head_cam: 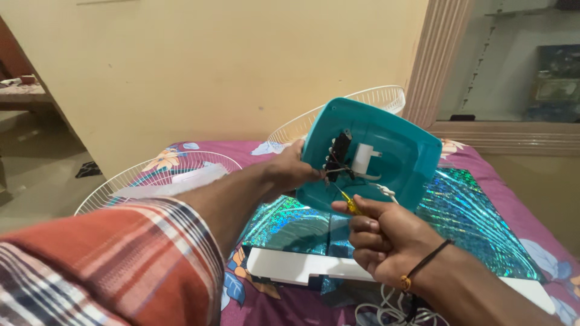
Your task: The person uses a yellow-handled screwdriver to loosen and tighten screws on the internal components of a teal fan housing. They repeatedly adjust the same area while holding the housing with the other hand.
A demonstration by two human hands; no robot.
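My left hand (pixel 291 171) grips the left edge of a teal plastic fan cover (pixel 405 154), holding it up and tilted with its inner side facing me. Inside the cover sit a black switch block (pixel 339 154) with wires and a white plastic piece (pixel 364 159). My right hand (pixel 380 235) is closed on a small yellow-handled screwdriver (pixel 349 202), whose tip points up at the wires below the switch block. A black cord bracelet is on my right wrist.
Two white wire fan guards (pixel 158 175) (pixel 368 99) lie on the floral purple bedsheet (pixel 519 199). A shiny holographic sheet (pixel 477 223) and a white flat panel (pixel 290 265) lie below the cover. White cable (pixel 386 311) coils near my right wrist. A wall stands behind.
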